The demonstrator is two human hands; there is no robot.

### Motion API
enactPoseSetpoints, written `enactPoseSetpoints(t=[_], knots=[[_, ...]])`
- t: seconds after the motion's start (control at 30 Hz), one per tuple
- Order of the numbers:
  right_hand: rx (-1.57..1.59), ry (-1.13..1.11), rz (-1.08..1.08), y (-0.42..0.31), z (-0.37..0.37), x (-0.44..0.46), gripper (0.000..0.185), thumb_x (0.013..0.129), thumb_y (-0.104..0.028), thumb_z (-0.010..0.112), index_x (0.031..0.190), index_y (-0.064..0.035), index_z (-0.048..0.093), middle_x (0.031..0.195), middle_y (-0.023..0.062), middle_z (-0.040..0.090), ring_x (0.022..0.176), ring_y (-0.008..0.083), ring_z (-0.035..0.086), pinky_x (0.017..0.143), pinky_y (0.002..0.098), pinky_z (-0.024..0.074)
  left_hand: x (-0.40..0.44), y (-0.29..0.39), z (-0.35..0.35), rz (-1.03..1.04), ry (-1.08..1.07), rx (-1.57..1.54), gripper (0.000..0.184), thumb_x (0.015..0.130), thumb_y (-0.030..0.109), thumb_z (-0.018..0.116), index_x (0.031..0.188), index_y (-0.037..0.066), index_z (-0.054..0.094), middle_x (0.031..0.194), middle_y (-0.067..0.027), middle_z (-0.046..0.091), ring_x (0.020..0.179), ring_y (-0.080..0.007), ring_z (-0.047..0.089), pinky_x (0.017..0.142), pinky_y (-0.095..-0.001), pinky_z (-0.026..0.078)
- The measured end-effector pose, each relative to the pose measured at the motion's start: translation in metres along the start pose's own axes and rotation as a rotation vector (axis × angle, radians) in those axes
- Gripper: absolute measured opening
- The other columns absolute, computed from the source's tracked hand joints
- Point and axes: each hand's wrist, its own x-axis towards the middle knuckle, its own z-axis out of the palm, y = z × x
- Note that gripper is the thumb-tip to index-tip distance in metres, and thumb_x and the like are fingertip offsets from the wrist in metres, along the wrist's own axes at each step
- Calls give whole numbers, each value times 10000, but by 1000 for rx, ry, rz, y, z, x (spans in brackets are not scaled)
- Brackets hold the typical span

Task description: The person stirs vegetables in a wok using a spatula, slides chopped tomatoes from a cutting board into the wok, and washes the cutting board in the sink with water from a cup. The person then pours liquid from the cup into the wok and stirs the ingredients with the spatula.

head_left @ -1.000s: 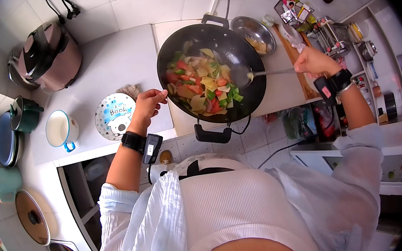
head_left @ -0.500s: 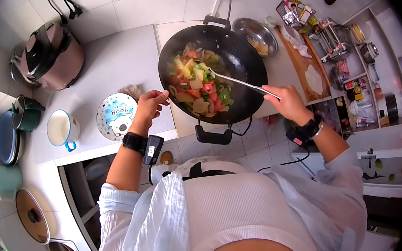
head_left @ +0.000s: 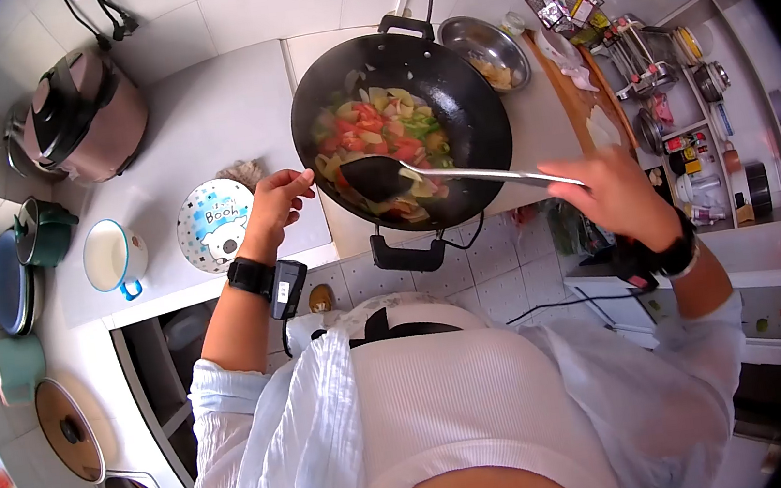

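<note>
A black wok [head_left: 474,126] holds chopped vegetables [head_left: 359,133]: red pieces, pale yellow slices and green bits. My right hand [head_left: 620,194] is closed around the end of a spatula's metal handle, to the right of the wok. The spatula [head_left: 489,171] reaches over the rim, and its dark blade is down among the vegetables at the near left. At the wok's left rim, my left hand [head_left: 281,207] pinches the edge between thumb and fingers, the other fingers curled. Just left of that hand lies a plate [head_left: 205,242] with a cartoon dog print.
A white enamel mug [head_left: 113,257] and a rice cooker [head_left: 92,115] stand on the left counter. Behind the wok's right side is a steel bowl [head_left: 483,47] with pale slices. Farther right lies a wooden cutting board [head_left: 567,95]. A cord runs from the wok's back handle to a wall socket.
My right hand has moved right and slightly down. The spatula blade went from the middle of the vegetables to their near left side, showing its dark face. My left hand stays at the rim.
</note>
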Motion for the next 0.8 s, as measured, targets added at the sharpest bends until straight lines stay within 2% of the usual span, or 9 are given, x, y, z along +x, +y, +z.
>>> enactPoseSetpoints(t=[0.1,0.23,0.3,0.37,0.47,0.53,0.63,0.73,0.8], knots=[[-14,-17,-52,12,21,36,236,763,-187,661,941,-31,657,784,171,634,692,335,597,633,386,467,0,0,-1,-15,20,13,225,812,314,650,785,93,616,684,20,586,575,-41,421,479,-189,324],[-22,66,0,26,29,72,177,724,-181,661,826,-36,662,739,158,620,719,335,591,650,396,463,0,-1,-1,-10,9,14,224,812,311,647,786,90,617,686,20,583,574,-42,419,480,-189,323],[-6,79,34,40,13,72,197,719,-191,665,836,-32,665,746,161,624,723,331,593,657,393,464,0,0,-1,-6,13,8,224,813,309,646,785,88,616,685,19,582,572,-42,418,478,-189,322],[-87,79,177,39,-8,67,211,720,-190,668,869,-40,675,782,165,633,718,334,597,673,401,464,0,-2,-1,-11,10,-11,232,813,312,646,784,83,614,687,18,582,570,-42,417,473,-187,319],[-177,123,201,48,-11,69,190,730,-185,659,814,-14,667,776,186,626,724,345,600,678,415,464,0,-3,-1,-7,11,-20,243,812,318,648,784,80,612,687,17,582,570,-42,417,472,-187,319],[-435,139,195,54,-3,78,136,723,-133,642,742,1,652,747,198,620,729,353,614,654,411,486,-1,-3,-1,-4,10,-23,245,811,321,649,783,81,611,688,17,582,571,-42,418,475,-187,320],[-575,153,194,34,11,108,67,694,-73,613,692,-14,644,722,188,622,726,343,632,621,392,513,0,-2,-1,-13,12,-17,249,805,326,656,782,83,609,694,17,584,574,-42,418,480,-188,323],[-642,182,-122,14,30,127,71,669,-50,549,656,-35,617,663,159,604,655,319,624,584,387,510,0,-4,-1,-26,23,-9,251,798,329,663,784,84,609,699,18,586,577,-42,418,486,-189,326],[-645,101,-264,5,32,133,59,665,-60,556,636,-44,604,645,153,601,643,299,625,570,378,507,-1,-3,-1,-18,21,-21,253,795,327,666,790,81,611,701,16,588,574,-42,417,482,-187,323]])
